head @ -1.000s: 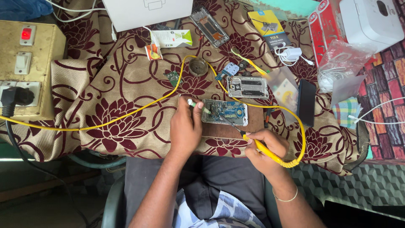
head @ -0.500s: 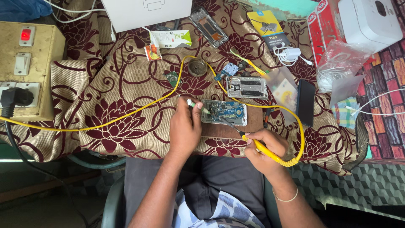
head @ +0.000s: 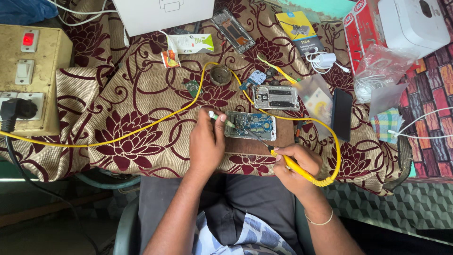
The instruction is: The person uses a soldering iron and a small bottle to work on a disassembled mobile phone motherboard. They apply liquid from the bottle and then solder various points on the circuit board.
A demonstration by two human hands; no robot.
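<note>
The right hand [head: 296, 163] has its grip closed on a yellow soldering iron [head: 288, 161], tip over the opened phone [head: 250, 125]. The left hand [head: 206, 141] pinches a green-tipped tool [head: 218, 118] beside it. A slip could scorch neighbouring components.

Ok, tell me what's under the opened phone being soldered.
The opened phone lies on a brown board, which rests on the floral cloth. Whatever lies beneath the cloth is covered, and the left hand hides the board's left end.
</note>
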